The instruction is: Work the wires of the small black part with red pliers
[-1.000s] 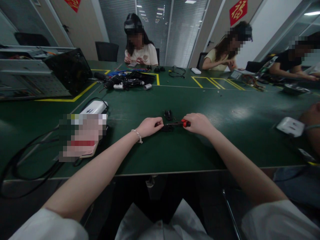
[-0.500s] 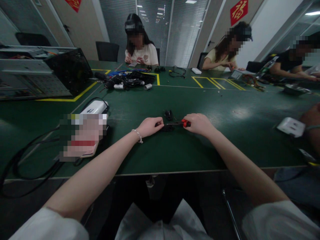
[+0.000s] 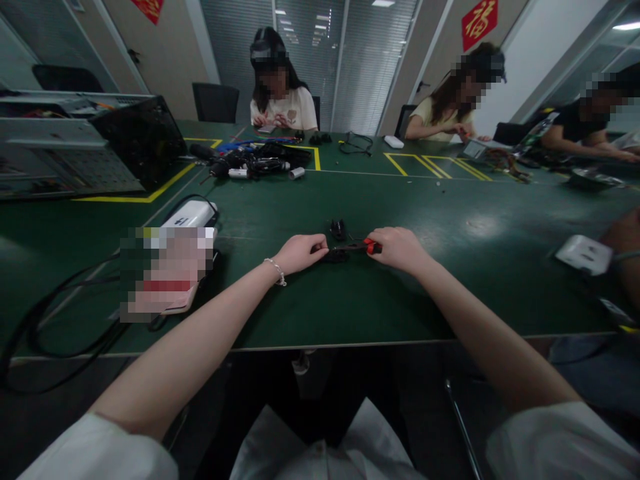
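Observation:
My right hand (image 3: 400, 248) is closed round the red-and-black handles of a pair of pliers (image 3: 373, 246), whose dark jaws point left toward my other hand. My left hand (image 3: 303, 252), with a bracelet at the wrist, is pinched on something small and dark, mostly hidden by the fingers. The tips of the pliers reach close to those fingertips; whether they grip anything I cannot tell. Just beyond lies a small black part (image 3: 337, 229) on the green table (image 3: 320, 307). Another flat dark piece (image 3: 336, 256) lies under the jaws.
At left are a white power bank-like device (image 3: 190, 215), a phone (image 3: 170, 277) and looped black cables (image 3: 35, 333). An opened computer case (image 3: 75, 150) stands behind them. A heap of cables (image 3: 255, 159) lies farther back. Several people sit around the table; a white box (image 3: 584, 255) is at right.
Both hands stay almost in place. The pliers appear turned very slightly, with their jaws looking narrower than before.

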Demonstrator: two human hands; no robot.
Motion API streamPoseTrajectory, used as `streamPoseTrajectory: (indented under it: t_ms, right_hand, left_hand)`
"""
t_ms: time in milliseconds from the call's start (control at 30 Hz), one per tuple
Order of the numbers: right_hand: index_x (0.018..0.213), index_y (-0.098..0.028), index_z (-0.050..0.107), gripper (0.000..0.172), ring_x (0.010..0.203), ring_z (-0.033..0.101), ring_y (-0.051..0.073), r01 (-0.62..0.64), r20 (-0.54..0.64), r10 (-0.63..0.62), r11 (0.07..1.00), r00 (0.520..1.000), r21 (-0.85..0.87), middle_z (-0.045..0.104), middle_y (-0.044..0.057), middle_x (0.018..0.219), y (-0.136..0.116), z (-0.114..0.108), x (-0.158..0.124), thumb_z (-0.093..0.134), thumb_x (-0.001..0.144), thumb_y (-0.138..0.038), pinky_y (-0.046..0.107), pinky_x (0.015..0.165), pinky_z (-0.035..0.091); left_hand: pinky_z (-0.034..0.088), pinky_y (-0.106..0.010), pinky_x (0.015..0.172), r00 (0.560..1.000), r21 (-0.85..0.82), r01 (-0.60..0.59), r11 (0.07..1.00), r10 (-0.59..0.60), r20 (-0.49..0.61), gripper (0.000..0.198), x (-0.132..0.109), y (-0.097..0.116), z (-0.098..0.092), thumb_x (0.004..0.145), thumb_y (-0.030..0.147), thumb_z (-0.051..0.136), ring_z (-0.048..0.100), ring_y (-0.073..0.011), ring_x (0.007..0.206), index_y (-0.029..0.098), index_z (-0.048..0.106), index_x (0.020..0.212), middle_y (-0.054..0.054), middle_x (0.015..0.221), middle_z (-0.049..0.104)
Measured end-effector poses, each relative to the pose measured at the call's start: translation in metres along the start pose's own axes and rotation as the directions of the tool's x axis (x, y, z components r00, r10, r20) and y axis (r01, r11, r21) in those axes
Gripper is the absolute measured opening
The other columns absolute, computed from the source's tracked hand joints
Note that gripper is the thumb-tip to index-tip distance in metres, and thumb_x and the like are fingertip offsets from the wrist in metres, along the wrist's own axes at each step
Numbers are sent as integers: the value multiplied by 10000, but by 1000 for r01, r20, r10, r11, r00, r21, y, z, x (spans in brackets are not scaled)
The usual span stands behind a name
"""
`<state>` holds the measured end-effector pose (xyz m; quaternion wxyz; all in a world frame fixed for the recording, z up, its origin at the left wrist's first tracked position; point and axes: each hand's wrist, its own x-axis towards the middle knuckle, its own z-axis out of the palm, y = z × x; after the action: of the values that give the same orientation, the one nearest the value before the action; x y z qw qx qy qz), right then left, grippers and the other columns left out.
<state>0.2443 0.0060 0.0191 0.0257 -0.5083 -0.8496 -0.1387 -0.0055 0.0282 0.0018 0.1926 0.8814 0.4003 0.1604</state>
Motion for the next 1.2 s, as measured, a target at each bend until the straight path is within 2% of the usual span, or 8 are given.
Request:
streamPoseTrajectory:
  t_ms: [1200]
  right_hand:
    - [858,-208,614,232,728,562,168,-14,-11,14,1000,1000,19,643,32,829,0,5,1,478,756,-366,283,590,353]
  left_hand:
    - [338,-229,558,1000,-17,19,1000,-18,10,161,-1,2,-1,837,315,452,540,-136,650,187,537,791,3,733,601]
